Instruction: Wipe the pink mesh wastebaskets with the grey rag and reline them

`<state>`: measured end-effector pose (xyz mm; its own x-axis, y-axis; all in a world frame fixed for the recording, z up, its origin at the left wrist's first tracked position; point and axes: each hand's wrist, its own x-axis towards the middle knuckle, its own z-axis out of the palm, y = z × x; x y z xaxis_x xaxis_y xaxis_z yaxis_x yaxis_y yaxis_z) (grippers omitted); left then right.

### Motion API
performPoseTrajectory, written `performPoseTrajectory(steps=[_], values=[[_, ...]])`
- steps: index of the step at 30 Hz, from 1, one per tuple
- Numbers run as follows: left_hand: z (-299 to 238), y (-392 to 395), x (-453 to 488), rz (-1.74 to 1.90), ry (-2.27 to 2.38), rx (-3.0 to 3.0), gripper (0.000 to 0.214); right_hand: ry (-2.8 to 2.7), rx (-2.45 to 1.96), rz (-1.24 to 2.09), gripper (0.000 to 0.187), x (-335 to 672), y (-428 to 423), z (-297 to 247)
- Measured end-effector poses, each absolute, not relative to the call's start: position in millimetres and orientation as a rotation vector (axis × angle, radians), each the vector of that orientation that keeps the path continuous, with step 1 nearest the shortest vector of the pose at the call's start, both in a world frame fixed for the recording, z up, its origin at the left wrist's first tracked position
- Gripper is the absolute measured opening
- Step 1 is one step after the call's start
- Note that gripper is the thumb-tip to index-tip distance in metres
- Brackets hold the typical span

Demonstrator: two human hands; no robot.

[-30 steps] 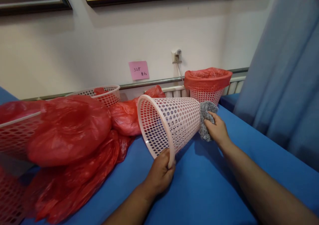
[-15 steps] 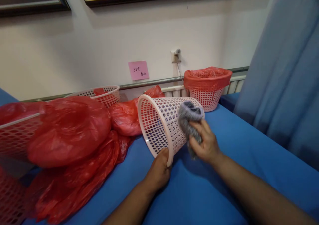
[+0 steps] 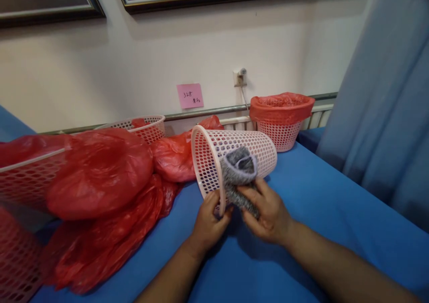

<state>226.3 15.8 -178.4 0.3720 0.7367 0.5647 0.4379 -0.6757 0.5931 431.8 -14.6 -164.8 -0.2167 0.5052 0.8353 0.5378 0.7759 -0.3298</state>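
A pale pink perforated plastic wastebasket [image 3: 259,153] lies on its side over the blue bed surface, its open mouth turned left. My left hand [image 3: 209,225] grips the near, lower part of its rim, with fingers inside and thumb outside. In my right hand [image 3: 268,213] is a bunched grey cloth [image 3: 236,171] with a pale lilac edge. That cloth is pressed against the outer wall of the wastebasket, close to the rim. Part of the basket's side is hidden behind the cloth and my right fingers.
Red plastic bags [image 3: 100,173] lie heaped on the left, among other perforated baskets [image 3: 30,178]. A basket lined with a red bag [image 3: 281,111] stands upright at the back right. Behind it run a metal rail and a wall socket [image 3: 240,77]. A blue curtain [image 3: 378,106] hangs on the right.
My right hand has moved the cloth left along the wastebasket's side, from near its base to near its rim. My left hand still holds the rim, its grip slightly shifted.
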Motion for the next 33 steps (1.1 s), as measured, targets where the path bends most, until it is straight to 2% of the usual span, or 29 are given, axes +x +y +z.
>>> performPoseTrajectory(steps=[2, 7, 11, 14, 17, 21, 27, 29, 33], values=[[-169, 9, 224, 1.390, 1.020, 2.287, 0.017, -1.974, -0.714, -0.006, 0.061, 426, -20, -165], [-160, 6, 220, 1.474, 0.869, 2.318, 0.020, -2.081, -0.593, -0.058, 0.053, 433, -12, -165], [-166, 12, 218, 1.374, 0.915, 2.329, 0.020, -1.693, -0.976, -0.043, 0.045, 464, 23, -173], [-170, 13, 217, 1.288, 0.913, 2.375, 0.024, -1.260, -1.294, 0.104, 0.044, 499, 58, -185], [-171, 13, 219, 1.201, 0.903, 2.445, 0.026, -1.060, -1.379, 0.234, 0.046, 515, 74, -191], [-173, 13, 222, 1.121, 0.920, 2.496, 0.021, -1.371, -1.131, 0.006, 0.044, 484, 42, -181], [-177, 15, 221, 0.989, 0.955, 2.519, 0.018, -1.914, -0.576, -0.018, 0.061, 428, -22, -167], [-177, 16, 222, 0.947, 0.984, 2.526, 0.021, -1.892, -0.630, -0.034, 0.056, 431, -17, -168], [-178, 19, 224, 0.850, 1.055, 2.547, 0.028, -1.482, -1.087, -0.057, 0.045, 467, 25, -176]])
